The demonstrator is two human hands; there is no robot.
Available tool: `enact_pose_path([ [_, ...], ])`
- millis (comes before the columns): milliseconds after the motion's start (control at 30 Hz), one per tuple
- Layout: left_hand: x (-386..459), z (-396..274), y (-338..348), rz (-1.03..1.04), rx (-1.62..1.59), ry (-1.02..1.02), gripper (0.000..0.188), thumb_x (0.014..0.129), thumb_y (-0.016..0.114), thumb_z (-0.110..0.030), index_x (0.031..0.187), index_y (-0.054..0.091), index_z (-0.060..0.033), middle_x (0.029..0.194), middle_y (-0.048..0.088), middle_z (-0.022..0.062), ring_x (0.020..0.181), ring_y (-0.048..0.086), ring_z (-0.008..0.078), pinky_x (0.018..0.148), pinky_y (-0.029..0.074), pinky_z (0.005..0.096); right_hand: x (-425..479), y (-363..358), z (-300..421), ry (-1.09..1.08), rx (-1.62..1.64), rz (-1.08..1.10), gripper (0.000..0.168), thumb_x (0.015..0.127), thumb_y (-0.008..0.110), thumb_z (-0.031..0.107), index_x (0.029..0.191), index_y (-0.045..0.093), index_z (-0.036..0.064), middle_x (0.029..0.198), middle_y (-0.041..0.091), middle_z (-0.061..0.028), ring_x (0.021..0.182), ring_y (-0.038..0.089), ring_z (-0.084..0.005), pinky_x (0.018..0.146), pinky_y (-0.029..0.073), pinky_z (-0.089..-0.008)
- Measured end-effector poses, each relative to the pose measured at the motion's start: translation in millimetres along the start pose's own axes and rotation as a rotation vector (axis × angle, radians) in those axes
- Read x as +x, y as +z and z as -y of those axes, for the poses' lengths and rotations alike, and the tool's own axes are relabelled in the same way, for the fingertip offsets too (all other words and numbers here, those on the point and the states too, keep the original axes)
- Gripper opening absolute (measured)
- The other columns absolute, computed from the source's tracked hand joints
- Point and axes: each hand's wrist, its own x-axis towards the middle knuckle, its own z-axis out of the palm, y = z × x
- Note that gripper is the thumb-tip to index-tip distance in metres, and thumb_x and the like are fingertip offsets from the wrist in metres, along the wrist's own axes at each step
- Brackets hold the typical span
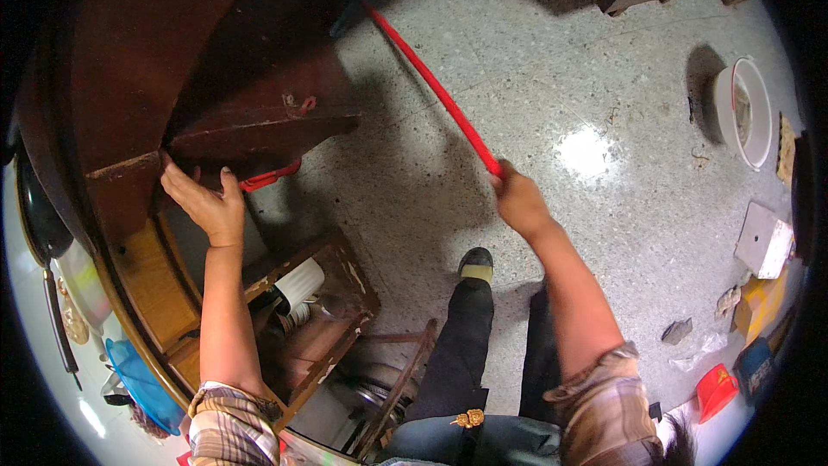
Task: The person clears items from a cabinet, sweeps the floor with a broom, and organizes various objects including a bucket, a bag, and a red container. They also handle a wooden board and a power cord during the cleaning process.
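Observation:
My right hand (521,204) is closed around the end of a long red handle (440,87). The handle slants away over the floor to a dark blue-green bar-shaped head (365,0), which lies in shadow beside dark furniture; whether it is a broom or a squeegee cannot be made out. On the left, the fingertips of my left hand (210,204) touch the lower edge of a dark brown wooden cabinet (129,90), thumb held apart. Just past that thumb, a red plastic object (270,176) shows partly under a wooden panel (272,129).
Below my left hand an open wooden drawer (336,336) holds a white container (301,281) and small items. Speckled floor (414,207) lies ahead. A white basin (744,113), a white box (763,243) and a red object (716,391) line the right. A blue bowl (145,388) is at left.

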Motion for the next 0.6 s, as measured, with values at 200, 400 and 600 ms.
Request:
enact_pose_path([
  [200, -2.0, 2.6, -8.4, 0.014, 0.086, -0.029, 0.08, 0.072, 0.064, -0.007, 0.137, 0.021, 0.0055, 0.135, 0.024, 0.026, 0.124, 0.03, 0.0388, 0.09, 0.047, 0.0386, -158.0, -89.4, -36.2, 0.242, -0.188, -0.045, 0.041, 0.089, 0.054, 0.019, 0.127, 0.048, 0.006, 0.092, 0.061, -0.0284, 0.084, 0.06, -0.0434, 0.074, 0.049, -0.0457],
  [400, 0.4, 0.5, -1.4, -0.014, 0.078, -0.008, 0.08, 0.072, 0.065, -0.008, 0.137, 0.021, 0.0059, 0.135, 0.024, 0.0269, 0.123, 0.031, 0.0391, 0.091, 0.047, 0.0385, -202.8, -98.4, -26.9, 0.253, 0.102, -0.032, 0.04, 0.089, 0.053, 0.008, 0.127, 0.047, -0.003, 0.115, 0.058, -0.023, 0.11, 0.056, -0.0271, 0.093, 0.042, -0.034],
  [600, -3.0, 11.9, -2.5, -0.002, 0.1, -0.005, 0.08, 0.072, 0.066, -0.008, 0.137, 0.021, 0.0063, 0.137, 0.021, 0.0277, 0.125, 0.029, 0.0397, 0.093, 0.046, 0.0388, -59.0, -13.6, 17.3, 0.0, 0.097, -0.04, 0.041, 0.093, 0.044, 0.023, 0.131, 0.04, 0.008, 0.086, 0.06, -0.0315, 0.085, 0.057, -0.0482, 0.073, 0.045, -0.0526],
])
